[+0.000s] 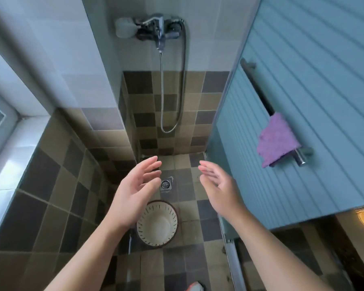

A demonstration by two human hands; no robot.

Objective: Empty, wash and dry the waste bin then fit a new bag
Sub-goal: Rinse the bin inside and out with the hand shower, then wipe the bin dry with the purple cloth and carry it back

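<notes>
The shower stall's tiled floor (183,208) takes up most of what I can see; the sliding door (292,101) stands to the right with a purple cloth (275,139) draped over its rail, untouched; so drying looks still ahead. The waste bin (157,223) stands upright on the tiles just short of the drain (165,183); it appears bare inside, no rubbish, no bag, so emptying seems done and bagging remains. The left hand (135,185) and right hand (216,185) hover above it, fingers loose, holding nothing.
</notes>
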